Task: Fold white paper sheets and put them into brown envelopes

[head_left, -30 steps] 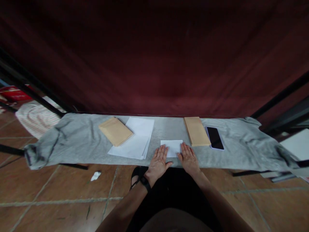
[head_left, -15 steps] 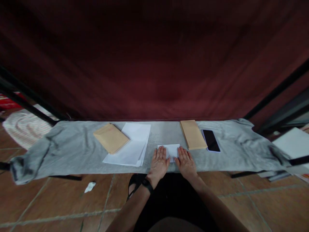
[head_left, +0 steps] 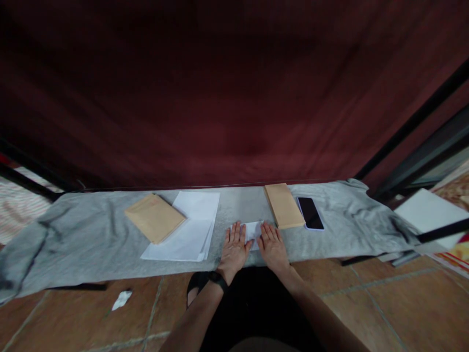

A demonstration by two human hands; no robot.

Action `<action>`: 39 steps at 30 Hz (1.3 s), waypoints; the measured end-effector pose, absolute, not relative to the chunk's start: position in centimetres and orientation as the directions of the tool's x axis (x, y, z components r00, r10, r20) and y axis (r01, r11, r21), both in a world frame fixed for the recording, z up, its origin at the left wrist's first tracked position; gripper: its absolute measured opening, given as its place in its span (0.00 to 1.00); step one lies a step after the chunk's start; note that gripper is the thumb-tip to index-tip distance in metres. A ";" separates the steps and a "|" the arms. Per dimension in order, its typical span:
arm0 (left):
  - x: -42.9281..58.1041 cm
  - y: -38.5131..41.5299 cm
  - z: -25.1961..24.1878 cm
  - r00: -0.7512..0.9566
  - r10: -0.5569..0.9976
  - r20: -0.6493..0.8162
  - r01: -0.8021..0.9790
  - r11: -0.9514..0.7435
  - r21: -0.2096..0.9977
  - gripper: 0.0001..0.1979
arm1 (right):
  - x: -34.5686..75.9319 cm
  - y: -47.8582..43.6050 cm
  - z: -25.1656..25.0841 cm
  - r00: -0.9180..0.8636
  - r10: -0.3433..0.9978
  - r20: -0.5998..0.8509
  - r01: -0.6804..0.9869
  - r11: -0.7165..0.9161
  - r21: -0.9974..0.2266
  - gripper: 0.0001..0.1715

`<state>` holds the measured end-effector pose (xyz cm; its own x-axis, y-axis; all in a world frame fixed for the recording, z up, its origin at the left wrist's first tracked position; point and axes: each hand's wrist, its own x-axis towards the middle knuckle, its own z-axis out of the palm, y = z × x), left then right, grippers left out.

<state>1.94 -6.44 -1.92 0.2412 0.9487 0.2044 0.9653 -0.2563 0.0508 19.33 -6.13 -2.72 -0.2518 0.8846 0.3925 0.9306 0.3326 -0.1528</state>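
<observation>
A small folded white paper [head_left: 252,230] lies on the grey cloth near its front edge, partly covered by both hands. My left hand [head_left: 233,249] rests flat over its left side, fingers stretched out and pointing away from me. Flat on the right side lies my right hand [head_left: 273,247], its fingers also extended. The two thumbs point inward toward each other over the paper. Just beyond my right hand is a stack of brown envelopes [head_left: 285,205]. To the left of my left hand lie loose white sheets [head_left: 194,230].
Another pile of brown envelopes [head_left: 155,218] overlaps the white sheets. A phone [head_left: 310,213] with a dark screen lies right of the envelope stack. The grey cloth [head_left: 91,234] covers a narrow bench before a dark red curtain [head_left: 234,122]. Crumpled white paper [head_left: 121,299] is on the tiled floor.
The view has turned slightly, so the bench's things appear shifted left. Both hands stay flat on the folded paper, the left one spread a little further outward.
</observation>
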 end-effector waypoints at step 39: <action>-6.8 -15.1 4.8 0.040 0.892 0.450 0.949 -0.176 0.263 0.21 | 17.8 -5.5 -4.8 -0.296 0.842 0.452 0.921 0.377 -0.100 0.43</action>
<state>-6.82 -15.11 4.79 0.0403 0.8919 0.4503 0.9487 -0.1757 0.2630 17.83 -5.52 -4.80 -0.2958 0.8417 0.4517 0.9208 0.3771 -0.0996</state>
